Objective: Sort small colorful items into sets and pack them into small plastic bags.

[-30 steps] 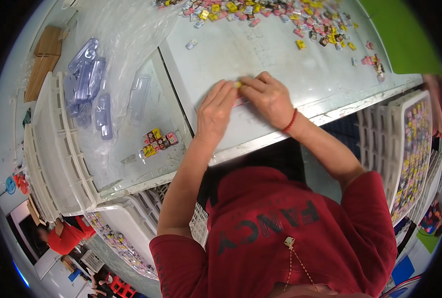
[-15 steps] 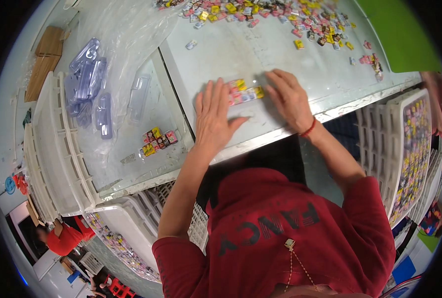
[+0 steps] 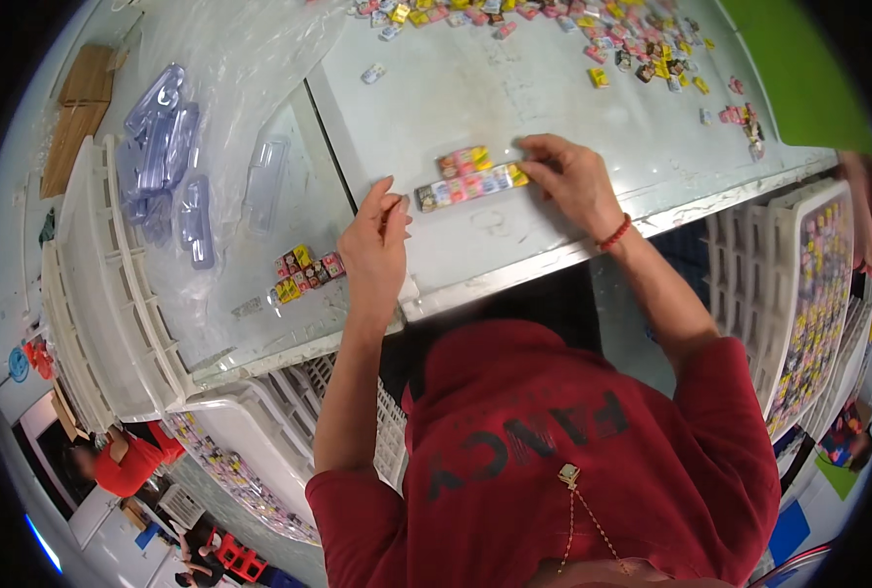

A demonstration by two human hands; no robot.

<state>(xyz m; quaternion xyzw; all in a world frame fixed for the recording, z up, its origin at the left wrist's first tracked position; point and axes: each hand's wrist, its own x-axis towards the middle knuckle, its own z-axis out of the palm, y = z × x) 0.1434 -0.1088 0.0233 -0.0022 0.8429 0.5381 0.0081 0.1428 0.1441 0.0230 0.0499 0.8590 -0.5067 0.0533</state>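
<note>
On the white tabletop, a long row of small coloured boxes point(image 3: 470, 186) lies at a slight slant, with a short row of pink and yellow boxes point(image 3: 464, 161) against its far side. My right hand point(image 3: 575, 181) is at the long row's right end, thumb by the yellow end box, index finger stretched out above it. My left hand point(image 3: 375, 250) hovers just off the row's left end, index finger raised and other fingers loosely bent; nothing shows in it. To its left sits a small block of similar boxes point(image 3: 304, 272).
Loose small boxes point(image 3: 642, 49) are heaped along the far side. Clear plastic cases point(image 3: 167, 147) lie on plastic sheeting at the left, with one separate case point(image 3: 267, 181) nearer. White crates point(image 3: 127, 284) stand at the left, and filled trays point(image 3: 808, 294) at the right.
My left hand has drawn back leftward from the rows and its fingers have bent, uncovering the long row's left end. My right hand stays by the right end, thumb and index finger nearer it.
</note>
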